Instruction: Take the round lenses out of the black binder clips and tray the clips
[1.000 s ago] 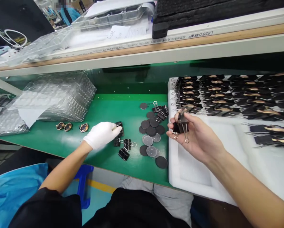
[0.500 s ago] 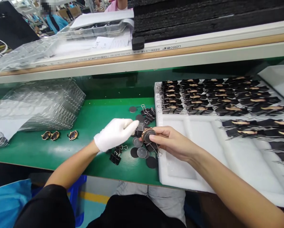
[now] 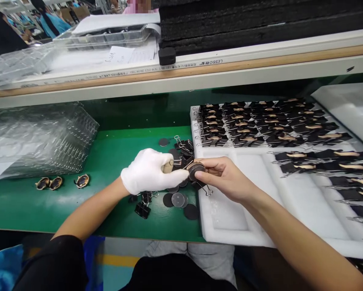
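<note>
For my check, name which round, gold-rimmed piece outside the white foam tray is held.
The gold-rimmed piece pinched in the bare right hand; the other three pieces, at left, lie unheld on the green tabletop.

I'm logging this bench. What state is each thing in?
Round piece: held
Left hand: gloved, at the round piece
Right hand: bare, holding the round piece
Discs: loose, some overlapping
Table clips: loose, bunched
Gold-rimmed pieces: lying loose
Clear trays: stacked
White tray: partly filled
Black slabs: stacked
</note>
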### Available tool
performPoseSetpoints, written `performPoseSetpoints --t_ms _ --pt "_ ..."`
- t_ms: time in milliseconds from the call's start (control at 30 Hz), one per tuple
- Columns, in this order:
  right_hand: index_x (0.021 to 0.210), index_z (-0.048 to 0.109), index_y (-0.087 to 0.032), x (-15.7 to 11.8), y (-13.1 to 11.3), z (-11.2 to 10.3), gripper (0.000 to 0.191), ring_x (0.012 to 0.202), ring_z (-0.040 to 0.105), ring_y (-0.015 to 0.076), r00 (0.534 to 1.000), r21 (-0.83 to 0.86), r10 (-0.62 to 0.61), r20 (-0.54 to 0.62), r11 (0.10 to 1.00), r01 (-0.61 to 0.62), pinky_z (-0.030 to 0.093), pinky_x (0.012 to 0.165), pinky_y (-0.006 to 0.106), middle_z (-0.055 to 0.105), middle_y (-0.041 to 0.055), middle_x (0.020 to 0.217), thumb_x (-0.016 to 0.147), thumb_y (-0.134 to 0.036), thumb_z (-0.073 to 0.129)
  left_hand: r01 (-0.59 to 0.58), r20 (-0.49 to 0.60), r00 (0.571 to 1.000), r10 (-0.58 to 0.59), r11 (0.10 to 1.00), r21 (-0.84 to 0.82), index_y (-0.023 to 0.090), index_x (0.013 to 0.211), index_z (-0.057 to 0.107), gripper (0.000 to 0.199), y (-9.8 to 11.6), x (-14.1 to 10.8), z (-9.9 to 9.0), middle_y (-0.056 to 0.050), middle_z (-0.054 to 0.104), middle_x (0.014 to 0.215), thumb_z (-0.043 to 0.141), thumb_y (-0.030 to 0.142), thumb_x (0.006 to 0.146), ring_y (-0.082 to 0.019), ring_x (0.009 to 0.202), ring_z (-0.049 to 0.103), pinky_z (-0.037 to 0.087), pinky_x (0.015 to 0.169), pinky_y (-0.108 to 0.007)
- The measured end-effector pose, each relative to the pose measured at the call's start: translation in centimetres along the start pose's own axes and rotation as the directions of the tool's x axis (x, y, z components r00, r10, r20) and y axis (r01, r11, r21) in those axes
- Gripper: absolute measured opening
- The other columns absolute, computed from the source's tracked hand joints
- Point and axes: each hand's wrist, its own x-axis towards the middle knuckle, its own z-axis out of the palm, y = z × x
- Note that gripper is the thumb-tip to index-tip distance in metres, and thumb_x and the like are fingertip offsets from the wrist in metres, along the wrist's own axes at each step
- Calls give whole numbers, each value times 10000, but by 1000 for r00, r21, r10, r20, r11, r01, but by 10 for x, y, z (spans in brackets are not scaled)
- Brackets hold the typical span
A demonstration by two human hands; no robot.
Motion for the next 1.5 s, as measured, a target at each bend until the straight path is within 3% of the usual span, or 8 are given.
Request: performPoseSetpoints --t_ms 167,333,533,1033,1200,1333,1433,1500 --pt "901 790 -216 1 -5 -5 276 835 704 214 998 -93 58 1 994 -58 565 770 333 757 53 867 896 -492 779 -26 0 1000 26 1000 -8 220 540 268 532 -6 3 0 57 216 506 565 547 838 -97 517 184 176 508 -300" --pt "905 789 -217 1 -15 -18 232 742 651 188 994 -305 30 -104 951 -61 519 674 316 735 45 829 911 -447 756 48 178 984 5 957 -288 207 556 332 495 -11 3 -8 59 289 524 526 490 913 -77 510 258 225 479 -256" --pt "844 807 -225 1 -15 -35 155 702 662 181 994 -346 98 49 935 -75 515 628 304 766 34 796 835 -379 817 22 293 952 89 934 -356 197 565 377 442 -4 -3 0 62 337 513 530 413 919 -69 496 295 237 477 -248" --pt "882 834 -253 -4 -13 -35 124 720 681 189 996 -444 -44 81 893 76 526 661 315 779 21 817 855 -367 794 -43 210 970 120 940 -340 201 644 504 436 1 -5 8 29 526 546 491 461 994 -96 515 450 342 526 -252" --pt "958 837 -347 -3 0 -30 76 918 717 249 907 -750 -418 43 586 306 501 819 416 802 52 1011 916 -353 774 332 419 905 -74 737 -589 181 724 630 651 0 1 11 -65 671 570 273 607 1062 -152 504 591 412 496 -274" --pt "1275 746 -360 -5 1 -33 412 1161 685 317 877 -869 -474 83 397 297 474 958 486 758 80 1274 880 -450 818 262 341 938 -61 767 -586 195 693 555 557 -1 3 8 -7 638 563 467 646 1007 -127 535 576 459 585 -260" --pt "1560 501 -297 -9 -8 -31 908 1299 616 353 898 -800 -435 65 516 308 455 1086 527 646 134 1460 778 -566 875 205 266 961 -74 839 -504 200 706 534 514 0 2 4 11 643 618 492 620 999 -130 587 598 456 617 -260" --pt "1546 507 -272 -11 -14 -25 764 1236 661 315 949 -741 -314 2 637 212 494 1066 493 697 126 1372 880 -521 785 172 241 967 -78 899 -402 204 719 524 497 1 -1 5 23 635 624 479 610 1002 -130 584 583 415 584 -259"
